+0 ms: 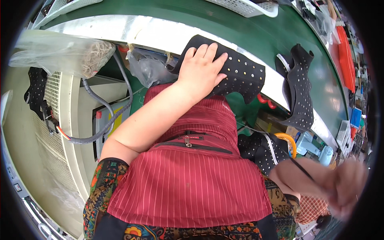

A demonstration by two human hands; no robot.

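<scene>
My left hand (202, 70) lies with fingers spread on a black fabric piece (244, 74) dotted with shiny studs. The piece rests partly on the pale metal edge of the bench and partly over my lap. Out at the far right, my right hand (347, 189) is raised away from the fabric and smeared by motion. Its fingers cannot be made out, nor whether they hold anything. A thin black strip (303, 169) crosses my right forearm. Another studded black piece (301, 86) with a white zipper edge drapes over the bench edge to the right.
The green bench top (160, 15) bears a white basket (250, 7). At left, a clear bag (62, 50) of pale cords hangs near a grey hose (122, 108) and a beige cabinet (86, 108). Beside my right thigh is more studded fabric (262, 151).
</scene>
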